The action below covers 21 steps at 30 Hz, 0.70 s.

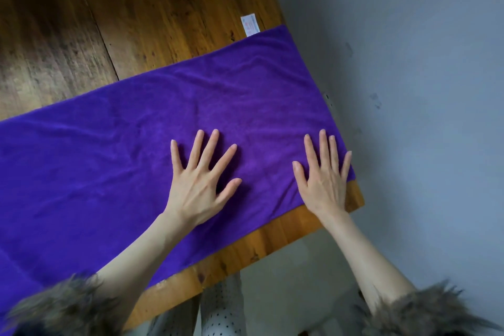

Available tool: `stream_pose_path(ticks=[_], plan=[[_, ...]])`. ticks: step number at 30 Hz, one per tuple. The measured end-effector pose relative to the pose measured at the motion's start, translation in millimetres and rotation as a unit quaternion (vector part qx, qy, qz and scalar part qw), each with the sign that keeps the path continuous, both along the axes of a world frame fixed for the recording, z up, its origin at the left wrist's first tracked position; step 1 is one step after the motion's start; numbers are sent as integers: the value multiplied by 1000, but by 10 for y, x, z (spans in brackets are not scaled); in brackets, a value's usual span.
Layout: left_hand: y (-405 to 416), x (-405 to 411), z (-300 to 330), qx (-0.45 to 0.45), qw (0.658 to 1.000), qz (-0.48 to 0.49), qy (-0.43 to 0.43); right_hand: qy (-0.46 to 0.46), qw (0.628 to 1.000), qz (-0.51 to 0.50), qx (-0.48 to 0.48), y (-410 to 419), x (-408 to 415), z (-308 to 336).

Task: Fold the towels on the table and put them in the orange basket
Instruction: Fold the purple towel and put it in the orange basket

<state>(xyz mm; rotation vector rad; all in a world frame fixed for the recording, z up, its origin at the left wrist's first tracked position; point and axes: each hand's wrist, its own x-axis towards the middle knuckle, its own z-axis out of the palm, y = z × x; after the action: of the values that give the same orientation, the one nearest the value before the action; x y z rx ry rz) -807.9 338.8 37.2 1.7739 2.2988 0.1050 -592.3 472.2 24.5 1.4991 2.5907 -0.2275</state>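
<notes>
The purple towel [136, 150] lies spread flat on the wooden tabletop [141, 8], and its right end reaches the tabletop's right edge. Both hands are released, with straight fingers, and press flat on the cloth: the left hand [201, 183] near the middle of what is in view, the right hand [324, 180] close to the right end. Neither hand grasps anything. The towel seems to be at the smoothing step, not yet folded. The orange basket is not in view. The risk I see is at the right end: if the right hand pushes outward, the cloth may slide over the edge and hang down, and then the fold will be uneven. Some soft wrinkles remain around the middle; if they are folded in, the bundle may be lumpy. The white label [250, 25] at the far corner may also stick out.
</notes>
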Motion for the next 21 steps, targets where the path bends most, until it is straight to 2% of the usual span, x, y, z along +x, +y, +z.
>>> stream_pose_path(ticks=[5,8,15,17,21], plan=[[-15,184,-10,10,999,-36,15,17,1000,-4,14,-34,6,106],[14,271,-53,3,998,-56,23,37,998,39,17,-127,-180,144],[-17,269,-50,13,998,-51,21,4,996,89,-4,-156,-118,24],[-42,276,-53,5,999,-48,19,35,997,61,6,-114,-74,63],[-56,266,-76,-11,999,-49,19,105,989,-101,29,54,65,157]])
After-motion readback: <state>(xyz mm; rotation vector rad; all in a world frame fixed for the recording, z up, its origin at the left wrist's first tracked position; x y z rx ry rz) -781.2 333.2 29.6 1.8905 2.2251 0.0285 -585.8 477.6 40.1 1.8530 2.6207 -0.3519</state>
